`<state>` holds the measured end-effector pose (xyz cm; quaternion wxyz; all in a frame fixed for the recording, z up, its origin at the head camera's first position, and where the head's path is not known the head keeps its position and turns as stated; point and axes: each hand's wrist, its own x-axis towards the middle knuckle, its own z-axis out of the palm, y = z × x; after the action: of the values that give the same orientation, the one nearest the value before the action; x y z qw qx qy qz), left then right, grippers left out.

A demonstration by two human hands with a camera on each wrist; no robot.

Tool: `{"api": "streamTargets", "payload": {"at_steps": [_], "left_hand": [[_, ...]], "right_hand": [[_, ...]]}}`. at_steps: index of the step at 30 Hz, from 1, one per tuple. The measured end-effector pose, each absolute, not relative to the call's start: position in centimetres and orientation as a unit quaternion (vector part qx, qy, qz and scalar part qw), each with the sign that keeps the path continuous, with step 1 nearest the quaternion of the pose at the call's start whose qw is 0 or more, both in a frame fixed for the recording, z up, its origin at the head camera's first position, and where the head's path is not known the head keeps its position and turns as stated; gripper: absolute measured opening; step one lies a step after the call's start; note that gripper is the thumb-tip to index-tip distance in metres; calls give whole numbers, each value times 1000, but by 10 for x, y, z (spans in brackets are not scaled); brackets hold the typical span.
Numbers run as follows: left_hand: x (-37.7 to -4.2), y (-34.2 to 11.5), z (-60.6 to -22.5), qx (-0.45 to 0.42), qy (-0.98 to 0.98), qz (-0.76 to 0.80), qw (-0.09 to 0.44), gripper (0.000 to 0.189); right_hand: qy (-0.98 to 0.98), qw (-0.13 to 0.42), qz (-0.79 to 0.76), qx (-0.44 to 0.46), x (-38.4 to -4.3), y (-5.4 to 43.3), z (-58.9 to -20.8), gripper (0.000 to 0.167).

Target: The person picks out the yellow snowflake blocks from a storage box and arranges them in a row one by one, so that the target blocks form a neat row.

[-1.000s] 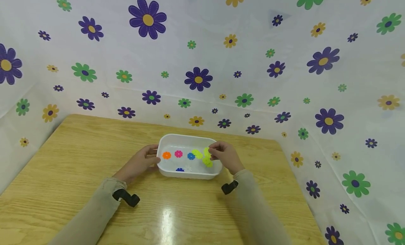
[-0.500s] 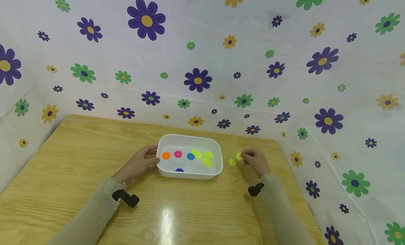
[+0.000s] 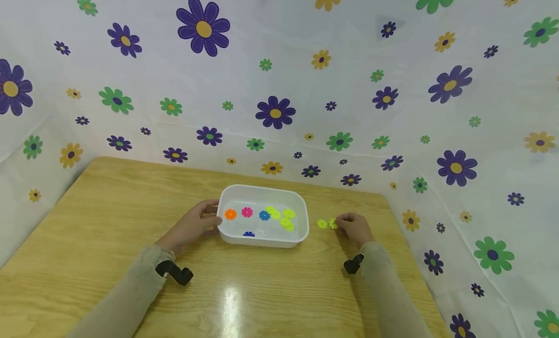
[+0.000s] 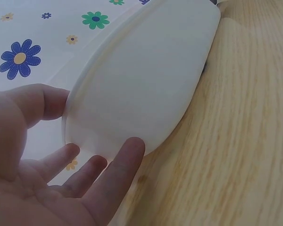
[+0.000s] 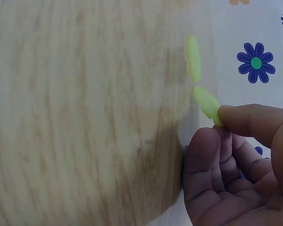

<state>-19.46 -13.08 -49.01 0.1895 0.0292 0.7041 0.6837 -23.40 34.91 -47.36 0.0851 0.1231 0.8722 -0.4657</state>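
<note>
A white plastic tray (image 3: pixel 262 241) sits on the wooden table. My left hand (image 3: pixel 192 224) holds its left end, with thumb at the rim and fingers spread along the outer wall in the left wrist view. To the right of the tray, my right hand (image 3: pixel 355 228) pinches a yellow-green notched disc (image 5: pixel 207 104) between thumb and finger, low over the table. Another yellow-green notched disc (image 3: pixel 321 224) lies beside it, toward the tray. Inside the tray are several more yellow-green discs (image 3: pixel 287 224), an orange disc (image 3: pixel 230 214), a pink disc (image 3: pixel 247 212) and a light blue disc (image 3: pixel 264 215).
A dark blue disc (image 3: pixel 249 234) and a clear disc (image 3: pixel 260 232) lie by the tray's near wall, the blue one partly hidden. The wooden table (image 3: pixel 196 299) meets a white flower-print cloth (image 3: pixel 244 81) at the back and sides.
My right hand has moved from over the tray to the table at its right, then lowered the yellow-green disc beside the other one. The left hand stays on the tray.
</note>
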Motion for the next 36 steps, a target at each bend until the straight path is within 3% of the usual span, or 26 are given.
{"api": "streamTargets", "payload": {"at_steps": [29,36], "left_hand": [[-195,-131,-492,28,709,680,183,66],[-194,-131,-493,25,705,684,186,65]], "right_hand": [[891,86,-434,99,-232,348,-477,22],[876,78,-464,101,-227,344,-468,34]]}}
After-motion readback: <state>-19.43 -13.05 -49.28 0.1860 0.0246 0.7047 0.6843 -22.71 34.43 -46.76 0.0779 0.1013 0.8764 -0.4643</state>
